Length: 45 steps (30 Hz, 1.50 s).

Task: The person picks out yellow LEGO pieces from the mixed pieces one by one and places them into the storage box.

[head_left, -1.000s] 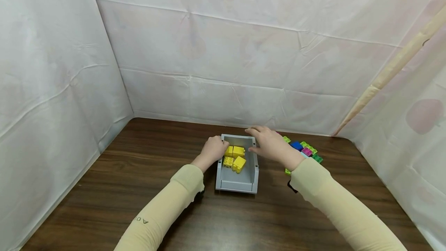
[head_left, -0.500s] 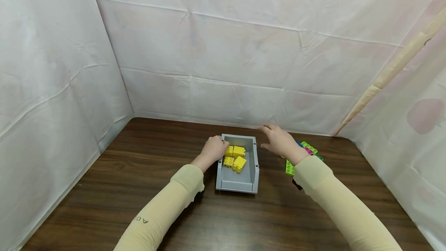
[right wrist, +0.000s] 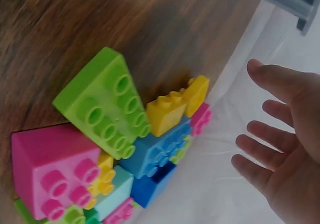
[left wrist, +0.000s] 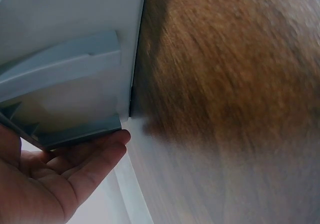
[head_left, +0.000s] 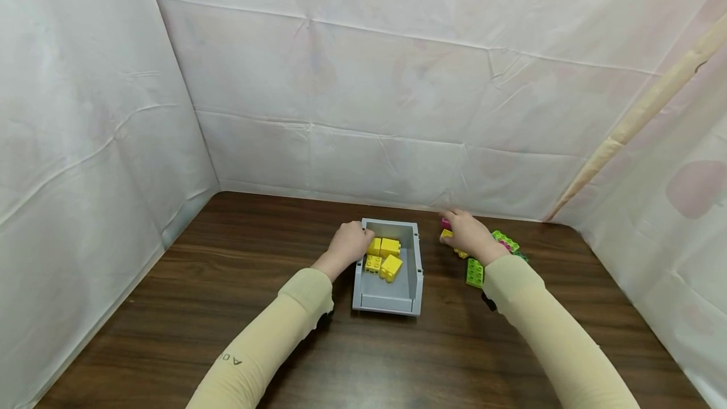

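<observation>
My left hand [head_left: 350, 242] grips the left wall of a grey storage bin [head_left: 386, 303], thumb over the rim and fingers outside; the left wrist view shows those fingers [left wrist: 95, 169] against its side. Several yellow toy building bricks [head_left: 390, 267] lie inside the bin. Over a pile of loose bricks at the right, my right hand [head_left: 470, 234] hovers with relaxed, spread fingers, holding nothing. In the right wrist view, a lime-green brick [right wrist: 102, 109], a pink brick [right wrist: 55, 171], yellow bricks [right wrist: 167, 114] and a blue brick [right wrist: 152, 151] make up part of that pile, apart from the fingers.
Brown wood-grain table [head_left: 187, 308] underneath, with a pale curtain [head_left: 341, 81] hanging along its back and sides. More bricks, a lime-green one [head_left: 505, 242] among them, show right of my right wrist.
My right hand has moved right, from the bin's right rim to over the brick pile, uncovering yellow and pink bricks on its left. The left hand and the bin have stayed in place.
</observation>
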### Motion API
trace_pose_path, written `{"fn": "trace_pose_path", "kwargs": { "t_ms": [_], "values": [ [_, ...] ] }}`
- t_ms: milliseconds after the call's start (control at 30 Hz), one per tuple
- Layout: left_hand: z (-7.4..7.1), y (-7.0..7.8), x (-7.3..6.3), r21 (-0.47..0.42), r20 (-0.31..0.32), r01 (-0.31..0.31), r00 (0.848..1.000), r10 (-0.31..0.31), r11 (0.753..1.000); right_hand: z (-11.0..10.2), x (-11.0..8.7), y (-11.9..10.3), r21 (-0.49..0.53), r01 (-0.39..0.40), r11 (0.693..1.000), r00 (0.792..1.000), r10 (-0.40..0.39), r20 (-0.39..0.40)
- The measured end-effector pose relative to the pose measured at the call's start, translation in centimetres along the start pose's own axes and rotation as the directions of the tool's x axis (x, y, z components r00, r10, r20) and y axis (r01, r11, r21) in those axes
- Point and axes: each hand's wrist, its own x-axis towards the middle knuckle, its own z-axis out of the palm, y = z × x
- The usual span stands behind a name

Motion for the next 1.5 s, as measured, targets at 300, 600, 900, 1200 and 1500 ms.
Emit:
{"fn": "trace_pose_path", "kwargs": {
  "t_ms": [300,600,900,1200,1500],
  "values": [
    [0.0,0.0,0.1,0.003,-0.003,0.002,1.0,-0.002,1.0,1.5,0.6,1.2,0.02,0.002,1.0,1.0,-0.002,-0.001],
    [0.0,0.0,0.0,0.001,0.0,-0.006,1.0,0.006,1.0,2.7,0.9,1.5,0.044,-0.068,0.997,0.995,0.065,0.075],
    [0.1,0.0,0.0,0.014,-0.005,-0.01,1.0,0.01,1.0,3.7,1.0,1.9,0.02,-0.073,0.997,0.997,0.073,0.033],
    [0.2,-0.1,0.2,0.011,-0.008,-0.003,1.0,0.003,1.0,4.5,1.6,2.3,-0.012,-0.063,0.998,0.998,0.064,0.017],
    [0.2,0.0,0.2,0.01,-0.006,0.001,1.0,-0.001,1.0,5.0,2.0,2.5,0.005,-0.076,0.997,0.997,0.076,-0.014]
  ]
}}
